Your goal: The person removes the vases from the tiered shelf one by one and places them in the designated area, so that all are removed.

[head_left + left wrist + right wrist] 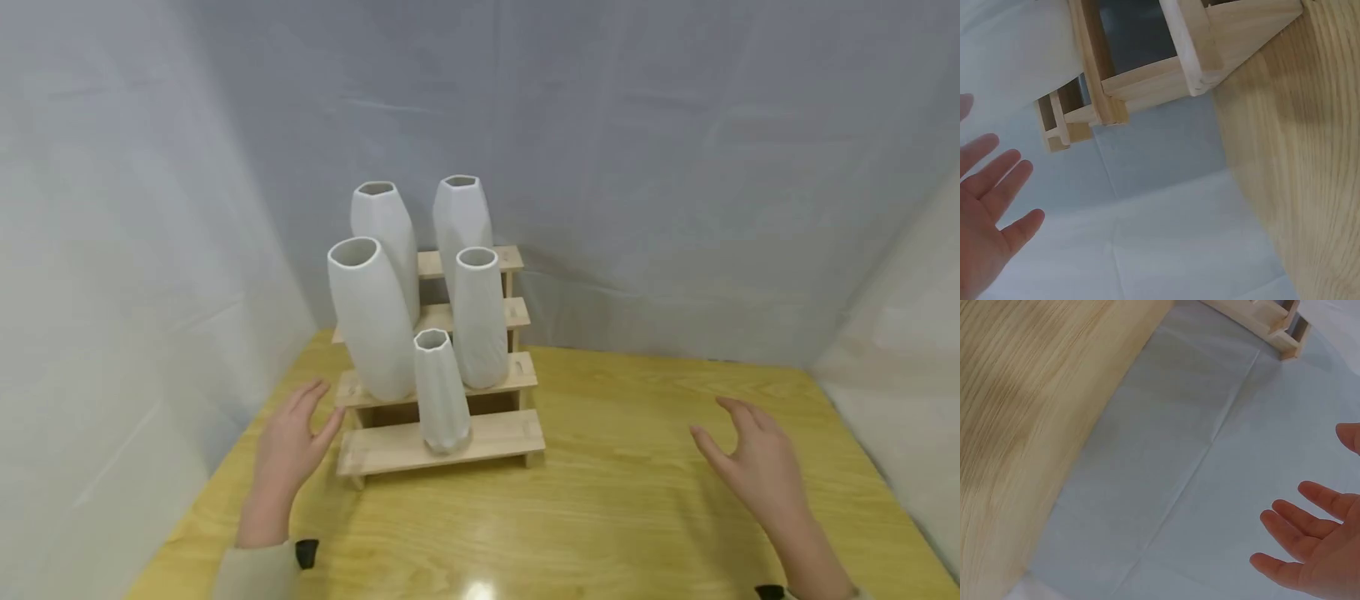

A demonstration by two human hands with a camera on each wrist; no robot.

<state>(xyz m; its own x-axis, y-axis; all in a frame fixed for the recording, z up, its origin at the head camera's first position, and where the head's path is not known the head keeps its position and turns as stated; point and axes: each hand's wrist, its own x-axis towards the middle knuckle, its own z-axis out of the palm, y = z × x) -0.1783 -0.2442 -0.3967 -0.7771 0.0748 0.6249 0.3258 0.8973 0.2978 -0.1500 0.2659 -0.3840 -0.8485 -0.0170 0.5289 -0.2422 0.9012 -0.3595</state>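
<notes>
Several white vases stand on a stepped wooden rack. A small ribbed vase is on its lowest step. On the step above are a wide smooth vase at left and a slimmer textured vase at right. Behind them rise two faceted vases, one at left and one at right. My left hand hovers beside the rack's left front corner, fingers spread and holding nothing. Well to the right of the rack, my right hand is over the table, fingers relaxed, also holding nothing.
The rack stands on a yellow wood-grain table. Grey-white cloth hangs behind the table, and pale sheets flank it on the left and right. Wooden rack supports show close by in the left wrist view.
</notes>
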